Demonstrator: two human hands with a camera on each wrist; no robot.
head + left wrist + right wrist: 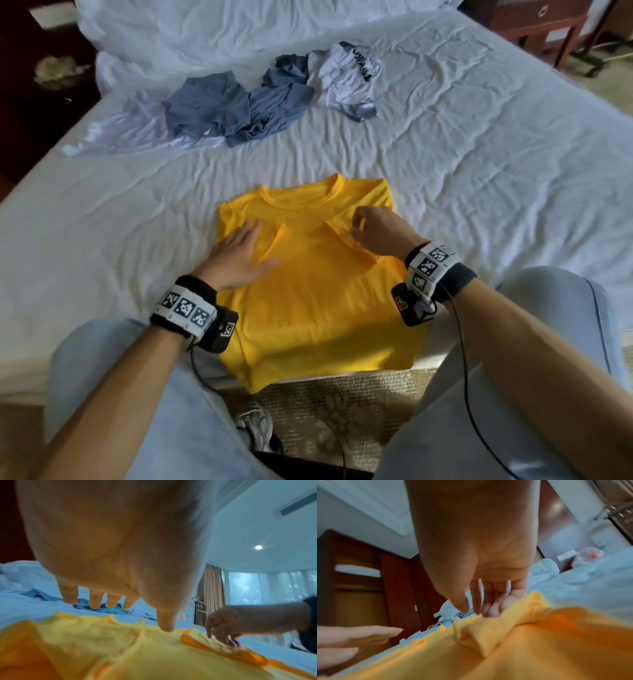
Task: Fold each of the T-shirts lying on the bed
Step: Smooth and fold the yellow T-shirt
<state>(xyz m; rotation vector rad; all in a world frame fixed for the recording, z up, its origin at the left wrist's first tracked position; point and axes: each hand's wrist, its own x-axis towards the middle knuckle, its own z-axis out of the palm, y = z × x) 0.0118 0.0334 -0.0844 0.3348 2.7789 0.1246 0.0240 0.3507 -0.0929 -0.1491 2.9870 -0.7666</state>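
My left hand (239,255) lies flat with straight fingers on the yellow T-shirt (318,308), palm down on its left side, right over the sleeve that is folded inward there; from the wrist camera the fingers (96,600) point ahead, spread a little, and the thumb tip touches the cloth. My right hand (380,233) is across from it on the shirt's other side, fingers bent downward with the tips meeting the folded-in right sleeve (474,637) (whether they actually pinch the fabric or only press it I cannot tell, the wrist view is blurred there). The shirt itself is spread front-down between my two hands on the white bed (479,178), collar away from me beyond my fingertips, both sleeves turned in toward the middle, and its hem hangs off the near edge of the mattress behind my wrists. Well beyond my left fingertips sits a crumpled heap of blue-grey T-shirts (236,109), and just to the right of that, farther out past my right hand, a rumpled white T-shirt with dark lettering (346,82), touching the blue heap. Another pale garment (116,133) lies partly under the left end of the blue heap. Below my wrists I see my knees in light jeans (113,394) on either side.
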